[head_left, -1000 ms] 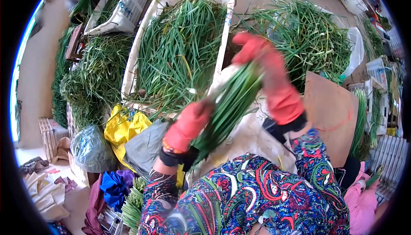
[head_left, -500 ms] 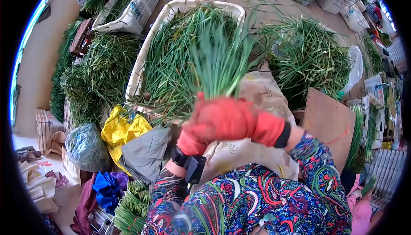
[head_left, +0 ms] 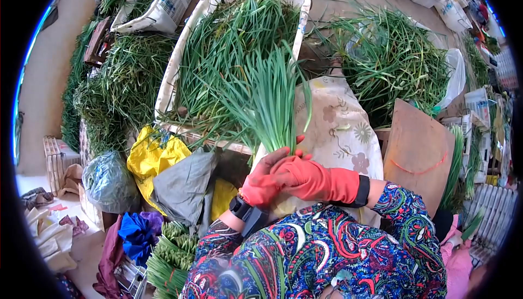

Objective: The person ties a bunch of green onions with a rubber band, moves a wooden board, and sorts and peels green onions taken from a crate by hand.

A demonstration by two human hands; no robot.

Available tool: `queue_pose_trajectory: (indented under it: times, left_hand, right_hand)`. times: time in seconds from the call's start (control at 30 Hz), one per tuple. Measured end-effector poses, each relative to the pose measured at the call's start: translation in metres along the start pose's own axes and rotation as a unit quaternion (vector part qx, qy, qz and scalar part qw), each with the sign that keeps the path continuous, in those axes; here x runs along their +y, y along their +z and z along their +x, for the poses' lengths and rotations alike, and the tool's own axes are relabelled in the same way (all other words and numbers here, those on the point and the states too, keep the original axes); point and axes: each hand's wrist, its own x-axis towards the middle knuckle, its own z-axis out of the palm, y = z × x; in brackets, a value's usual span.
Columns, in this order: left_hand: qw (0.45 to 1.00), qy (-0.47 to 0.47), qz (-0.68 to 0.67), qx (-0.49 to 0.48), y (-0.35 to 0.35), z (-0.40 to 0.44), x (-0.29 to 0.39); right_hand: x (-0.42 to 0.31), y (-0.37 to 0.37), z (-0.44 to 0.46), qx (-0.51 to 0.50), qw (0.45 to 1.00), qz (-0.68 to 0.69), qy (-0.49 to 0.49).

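Observation:
A bunch of long green chives stands fanned out in front of my chest, leaf tips pointing away over the crate. Around its lower end my left hand, in a red glove, is closed. My right hand, gloved in the same red, overlaps the left and is closed at the base of the bunch as well. The stalk ends are hidden within the gloves. Under the hands lies a pale flower-patterned cloth over my lap. A white crate heaped with loose chives stands just ahead.
Piles of greens lie left and right. A brown board leans at the right. Yellow cloth, grey cloth, a filled plastic bag and tied bundles of chives sit at the left.
Both hands, blurred before, have come down slightly toward my lap and are now sharp. The bunch has lowered with them, its leaves spreading more to the left.

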Motion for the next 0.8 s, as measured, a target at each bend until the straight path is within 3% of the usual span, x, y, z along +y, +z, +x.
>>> queue_pose_trajectory:
  times: [0.07, 0.13, 0.17, 0.2, 0.27, 0.37, 0.47, 0.57, 0.6, 0.7, 0.8]
  left_hand:
    - [0.998, -0.018, -0.036, 0.045, 0.005, 0.005, 0.006]
    - [0.998, -0.020, -0.045, 0.049, -0.019, 0.010, 0.011]
    - [0.997, -0.020, -0.051, 0.051, -0.027, 0.011, 0.012]
    - [0.999, -0.016, -0.034, 0.015, -0.023, 0.010, 0.012]
    - [0.998, -0.031, -0.043, 0.015, -0.030, 0.009, 0.009]
    - [0.997, -0.046, -0.048, 0.025, -0.032, 0.012, 0.007]
    - [0.996, -0.046, -0.070, 0.022, -0.035, 0.013, 0.005]
    - [0.998, -0.024, -0.038, 0.046, -0.031, 0.014, 0.005]
    - [0.998, -0.016, -0.011, 0.064, -0.027, 0.012, 0.005]
    - [0.994, -0.005, 0.056, 0.090, -0.028, 0.014, 0.006]
    - [0.986, -0.003, 0.106, 0.126, -0.024, 0.020, 0.005]
  right_hand:
    - [-0.022, -0.004, -0.023, 0.050, 0.997, 0.032, 0.038]
    - [-0.029, -0.010, -0.045, 0.190, 0.978, 0.076, 0.046]
    - [-0.026, -0.026, -0.049, 0.296, 0.949, 0.087, 0.060]
    - [-0.013, -0.047, -0.059, 0.414, 0.895, -0.022, 0.167]
    - [0.021, -0.089, -0.075, 0.496, 0.822, -0.031, 0.277]
    - [0.030, -0.122, -0.076, 0.496, 0.794, -0.052, 0.348]
    - [0.049, -0.135, -0.053, 0.398, 0.821, -0.068, 0.403]
    - [0.049, -0.134, -0.048, 0.400, 0.814, -0.065, 0.417]
    - [0.056, -0.142, -0.052, 0.414, 0.810, 0.005, 0.415]
    - [0.031, -0.129, -0.084, 0.503, 0.797, 0.191, 0.274]
    - [0.011, -0.076, -0.075, 0.457, 0.790, 0.314, 0.261]
